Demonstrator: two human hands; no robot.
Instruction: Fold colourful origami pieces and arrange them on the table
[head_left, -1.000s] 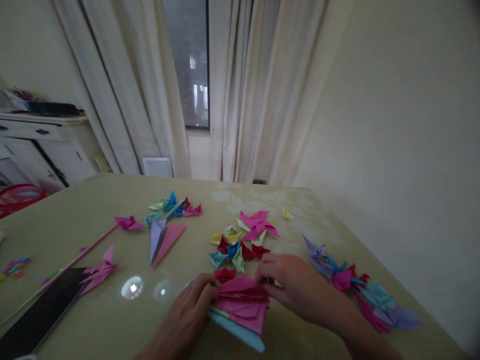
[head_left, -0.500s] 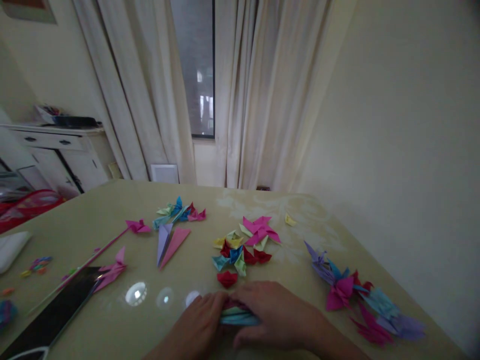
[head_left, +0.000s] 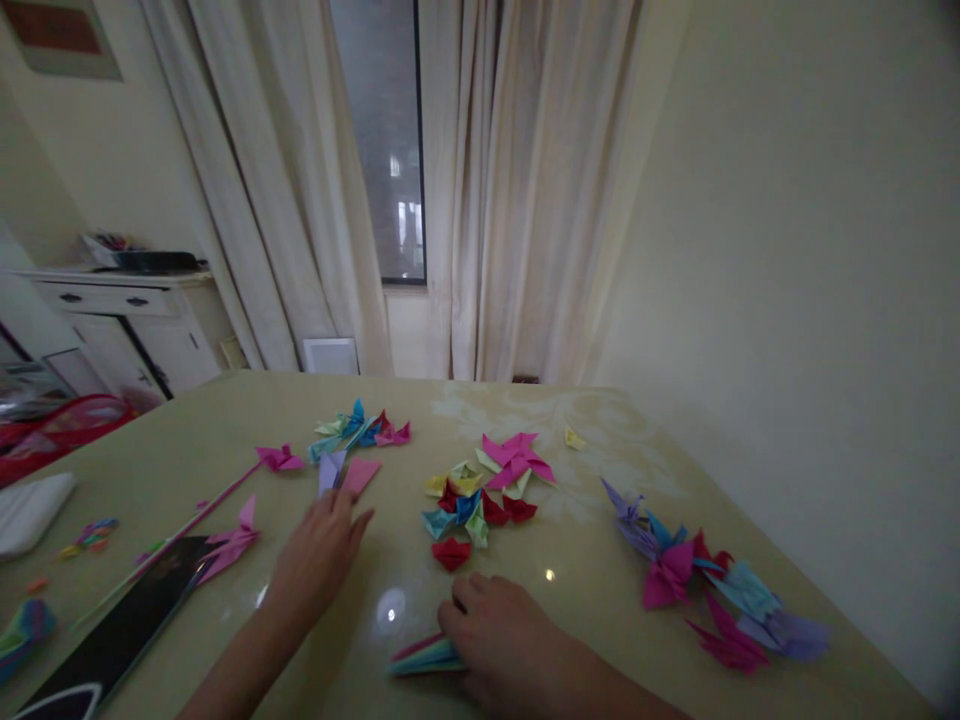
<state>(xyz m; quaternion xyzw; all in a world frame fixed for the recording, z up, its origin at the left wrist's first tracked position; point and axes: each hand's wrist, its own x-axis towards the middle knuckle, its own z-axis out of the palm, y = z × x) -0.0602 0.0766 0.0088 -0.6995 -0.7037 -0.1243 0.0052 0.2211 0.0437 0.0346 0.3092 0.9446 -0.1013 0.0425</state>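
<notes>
My right hand [head_left: 501, 632] lies flat on a stack of folded coloured papers [head_left: 421, 656] near the table's front edge, fingers spread over it. My left hand [head_left: 321, 548] reaches forward and left, fingers stretched out, its tips touching the purple and pink paper planes [head_left: 346, 472]. A small red folded piece [head_left: 451, 552] lies between the two hands. Behind it sits a cluster of small folded pieces [head_left: 472, 495] in red, blue, yellow and green, with a pink pinwheel [head_left: 516, 455] at its back.
A row of paper flowers [head_left: 705, 590] lies at the right. A pink flower on a long stem [head_left: 279, 458], a pink bird [head_left: 232, 542] and a black sheet [head_left: 112, 625] lie at the left. Curtains, a window and a white cabinet [head_left: 120, 310] stand beyond the olive table [head_left: 600, 520].
My left hand let go of the paper stack and reached forward-left to the paper planes. My right hand stayed pressed on the stack, which now lies flat.
</notes>
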